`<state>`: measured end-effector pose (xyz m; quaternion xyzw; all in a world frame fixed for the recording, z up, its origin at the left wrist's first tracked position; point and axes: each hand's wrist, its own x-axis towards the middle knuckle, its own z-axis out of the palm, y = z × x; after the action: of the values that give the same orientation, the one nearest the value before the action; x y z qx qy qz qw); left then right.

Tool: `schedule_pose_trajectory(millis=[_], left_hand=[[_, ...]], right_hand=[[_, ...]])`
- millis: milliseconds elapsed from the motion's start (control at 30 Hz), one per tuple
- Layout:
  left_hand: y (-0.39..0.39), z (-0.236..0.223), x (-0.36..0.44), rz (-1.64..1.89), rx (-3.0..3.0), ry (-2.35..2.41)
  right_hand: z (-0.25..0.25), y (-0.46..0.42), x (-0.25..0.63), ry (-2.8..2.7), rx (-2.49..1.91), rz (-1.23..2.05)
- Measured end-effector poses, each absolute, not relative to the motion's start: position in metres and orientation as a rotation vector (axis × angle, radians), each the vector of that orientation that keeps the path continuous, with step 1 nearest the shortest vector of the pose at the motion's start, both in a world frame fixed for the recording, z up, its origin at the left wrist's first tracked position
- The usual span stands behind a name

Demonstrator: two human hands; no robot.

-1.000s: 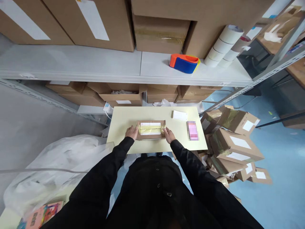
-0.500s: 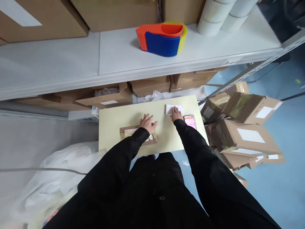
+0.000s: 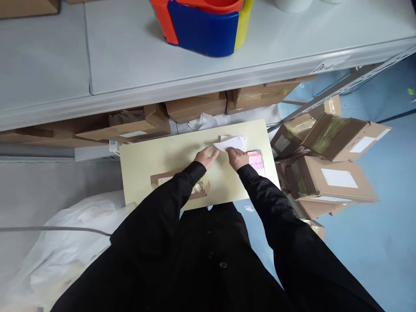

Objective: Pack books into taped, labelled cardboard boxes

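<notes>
A small taped cardboard parcel (image 3: 162, 178) lies on the pale yellow table (image 3: 146, 158), partly hidden under my left sleeve. My left hand (image 3: 206, 157) reaches past it with fingers stretched out, its tips touching the corner of a white paper slip (image 3: 233, 142). My right hand (image 3: 238, 157) rests on the lower edge of that slip with fingers curled on it. The slip's left corner is lifted off the table. A pink blurred item (image 3: 256, 159) lies just right of my right hand.
A grey shelf (image 3: 130, 73) runs above the table and carries an orange, blue and yellow tape dispenser (image 3: 203, 24). Open cardboard boxes (image 3: 136, 128) sit under the shelf. Several labelled parcels (image 3: 331, 173) are piled on the blue floor at the right. White plastic bags (image 3: 65, 247) lie lower left.
Both hands left the parcel and went to the white slip at the table's back right. The slip's corner is now raised. The view has moved closer to the shelf.
</notes>
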<state>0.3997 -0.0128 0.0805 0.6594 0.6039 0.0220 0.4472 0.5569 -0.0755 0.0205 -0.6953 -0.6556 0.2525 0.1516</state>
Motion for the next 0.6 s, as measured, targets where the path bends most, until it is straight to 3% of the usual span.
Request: schedule_pose_trajectory(millis=[100,267,467,600], left_hand=[[0.0,0.085,0.411,0.215,1.445,1.523],[0.029,0.12,0.392,0.226,1.89,1.483],[0.047,0.16,0.363,0.013,2.202,1.548],[0.034,0.159,0.375,-0.047,2.463,1.29]], right_hand=[[0.045,-0.075,0.548,-1.855,-1.782,0.697],[0.073,-0.055,0.56,-1.769,-1.538,0.625],[0.068,-0.013,0.581,-1.875,-1.255,1.088],[0.073,-0.01,0.572,-1.949,-1.114,1.1]])
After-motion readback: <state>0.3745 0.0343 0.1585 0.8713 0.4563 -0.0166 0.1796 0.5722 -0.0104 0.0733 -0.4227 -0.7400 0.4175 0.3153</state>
